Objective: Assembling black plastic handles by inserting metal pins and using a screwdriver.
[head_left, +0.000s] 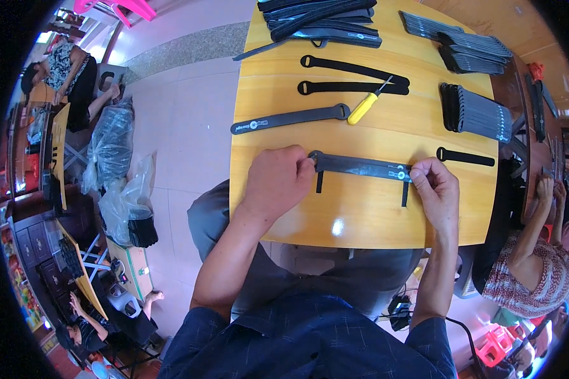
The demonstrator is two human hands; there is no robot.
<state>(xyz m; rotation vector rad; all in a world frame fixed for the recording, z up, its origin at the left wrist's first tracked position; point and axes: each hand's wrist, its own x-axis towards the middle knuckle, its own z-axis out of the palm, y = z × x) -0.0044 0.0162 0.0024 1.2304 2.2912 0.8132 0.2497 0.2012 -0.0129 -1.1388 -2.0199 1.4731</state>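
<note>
A dark grey strap (pixel 360 167) lies flat across the near part of the yellow wooden table (pixel 360 221). My left hand (pixel 278 180) pinches its looped left end and my right hand (pixel 435 189) pinches its right end, holding it stretched between them. Two thin black strips (pixel 404 193) lie crosswise under the strap, sticking out toward me.
Beyond the strap lie a yellow-handled screwdriver (pixel 367 107), a grey strap (pixel 291 119), two black straps (pixel 354 76) and a short black one (pixel 465 156). Strap stacks (pixel 480 114) fill the back and right. Another person (pixel 537 265) sits right; bagged goods (pixel 110 145) lie left.
</note>
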